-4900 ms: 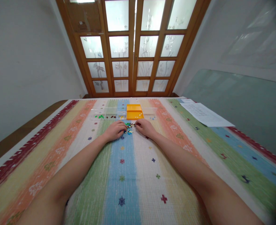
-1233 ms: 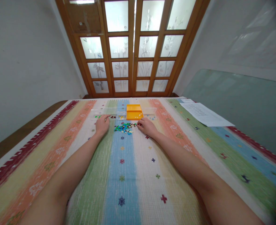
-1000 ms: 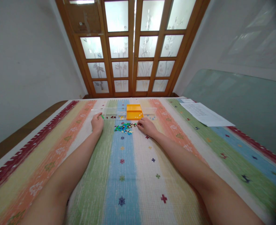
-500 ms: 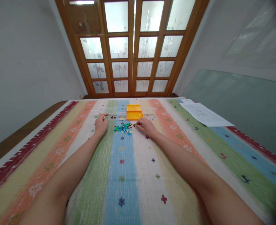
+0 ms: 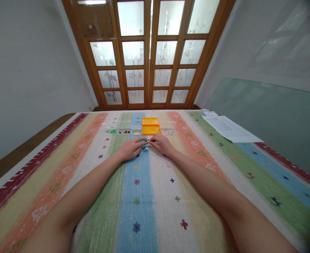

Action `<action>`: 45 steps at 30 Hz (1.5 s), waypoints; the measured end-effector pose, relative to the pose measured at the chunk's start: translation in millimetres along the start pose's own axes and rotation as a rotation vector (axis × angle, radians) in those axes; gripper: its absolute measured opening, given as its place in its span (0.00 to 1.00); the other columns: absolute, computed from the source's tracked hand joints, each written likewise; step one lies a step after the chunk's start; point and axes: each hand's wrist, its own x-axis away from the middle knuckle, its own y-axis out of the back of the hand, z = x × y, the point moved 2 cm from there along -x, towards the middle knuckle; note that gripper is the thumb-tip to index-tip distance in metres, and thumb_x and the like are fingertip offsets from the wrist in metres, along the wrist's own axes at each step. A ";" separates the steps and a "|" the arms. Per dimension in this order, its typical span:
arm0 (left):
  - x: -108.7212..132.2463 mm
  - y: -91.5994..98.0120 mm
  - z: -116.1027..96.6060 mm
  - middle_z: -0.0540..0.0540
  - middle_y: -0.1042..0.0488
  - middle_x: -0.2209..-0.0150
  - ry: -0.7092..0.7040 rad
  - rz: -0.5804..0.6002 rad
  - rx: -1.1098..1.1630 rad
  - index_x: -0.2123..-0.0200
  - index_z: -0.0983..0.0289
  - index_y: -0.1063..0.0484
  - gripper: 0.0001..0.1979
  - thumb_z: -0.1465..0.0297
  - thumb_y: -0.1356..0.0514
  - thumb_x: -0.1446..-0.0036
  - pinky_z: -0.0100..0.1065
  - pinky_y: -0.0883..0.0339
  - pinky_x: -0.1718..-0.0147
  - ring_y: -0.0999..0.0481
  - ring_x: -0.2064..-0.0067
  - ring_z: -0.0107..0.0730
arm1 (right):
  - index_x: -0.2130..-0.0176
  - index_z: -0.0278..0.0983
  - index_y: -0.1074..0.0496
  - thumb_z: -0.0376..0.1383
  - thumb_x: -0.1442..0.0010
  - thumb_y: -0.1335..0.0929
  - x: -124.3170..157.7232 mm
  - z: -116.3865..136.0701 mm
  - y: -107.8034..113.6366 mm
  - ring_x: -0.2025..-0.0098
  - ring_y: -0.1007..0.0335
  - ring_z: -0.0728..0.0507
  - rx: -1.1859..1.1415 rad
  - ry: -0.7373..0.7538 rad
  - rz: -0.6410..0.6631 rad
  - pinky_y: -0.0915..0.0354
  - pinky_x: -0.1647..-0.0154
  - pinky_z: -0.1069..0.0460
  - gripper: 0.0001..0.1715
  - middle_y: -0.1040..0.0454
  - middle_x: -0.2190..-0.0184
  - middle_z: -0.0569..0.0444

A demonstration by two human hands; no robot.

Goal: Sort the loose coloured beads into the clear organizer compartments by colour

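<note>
Nothing legible: faint rows (image 5: 218, 123), perhaps of print, on the large white sheet (image 5: 232, 131), too small for reading

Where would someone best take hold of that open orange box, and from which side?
Probably by the near wall of the orange box, from the person's side: that wall faces the person, while clear plastic flanks the box. The right hand is close to its near right corner, so grip further left. Keep it level: small white pieces lie inside.

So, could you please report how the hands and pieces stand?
Left hand over the mixed pieces, partly hiding them. Right hand at their right side. Any held piece: too small to tell.
</note>
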 end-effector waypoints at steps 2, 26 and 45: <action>0.0 0.1 -1.5 0.55 0.33 0.32 -0.042 0.026 -0.025 0.34 0.54 0.31 0.25 0.72 0.46 0.33 0.46 0.34 0.35 0.30 0.35 0.42 | 0.60 0.40 0.23 0.39 0.30 0.31 0.3 1.6 0.3 0.58 0.29 0.42 -0.009 0.003 0.003 0.36 0.54 0.48 0.07 0.24 0.63 0.50; -0.9 0.1 -0.7 0.57 0.24 0.41 -0.026 0.010 -0.025 0.40 0.58 0.25 0.19 0.69 0.47 0.30 0.46 0.33 0.38 0.27 0.40 0.42 | 0.61 0.39 0.23 0.34 0.31 0.32 1.1 -3.2 -3.9 0.59 0.30 0.43 0.093 -0.062 0.023 0.37 0.55 0.49 0.07 0.24 0.64 0.51; -10.7 -10.1 -27.4 0.57 0.23 0.46 -0.011 0.092 -0.029 0.44 0.59 0.25 0.16 0.64 0.46 0.29 0.49 0.38 0.38 0.30 0.42 0.45 | 0.63 0.37 0.23 0.33 0.32 0.32 0.0 -10.8 -4.8 0.61 0.31 0.44 0.102 -0.154 -0.029 0.39 0.57 0.50 0.08 0.23 0.65 0.52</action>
